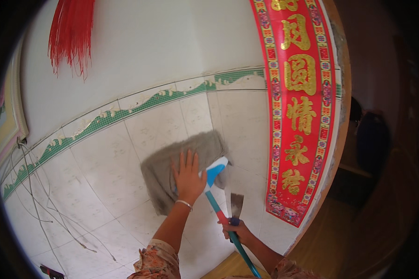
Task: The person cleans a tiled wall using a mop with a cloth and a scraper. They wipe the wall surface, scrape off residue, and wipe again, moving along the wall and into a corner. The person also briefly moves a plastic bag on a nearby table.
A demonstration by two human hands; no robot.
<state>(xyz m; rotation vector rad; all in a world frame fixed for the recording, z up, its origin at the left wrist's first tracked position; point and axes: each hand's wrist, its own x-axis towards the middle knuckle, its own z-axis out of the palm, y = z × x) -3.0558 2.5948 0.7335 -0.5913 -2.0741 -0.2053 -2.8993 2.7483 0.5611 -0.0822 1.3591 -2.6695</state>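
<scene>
My left hand lies flat with spread fingers on a grey cloth, close to the tiled wall corner. Beside its thumb is the blue and white head of a long-handled cleaning tool; the cloth hides part of that head, so its exact kind cannot be told. My right hand grips the tool's teal pole near a red band. The same hand also holds a putty knife, its worn metal blade pointing up and its dark handle partly hidden by the fingers.
Pale wall tiles carry a green patterned border. A red banner with gold characters hangs at right, beside a doorway edge. Loose cables dangle at left, below a framed picture. A red tassel hangs above.
</scene>
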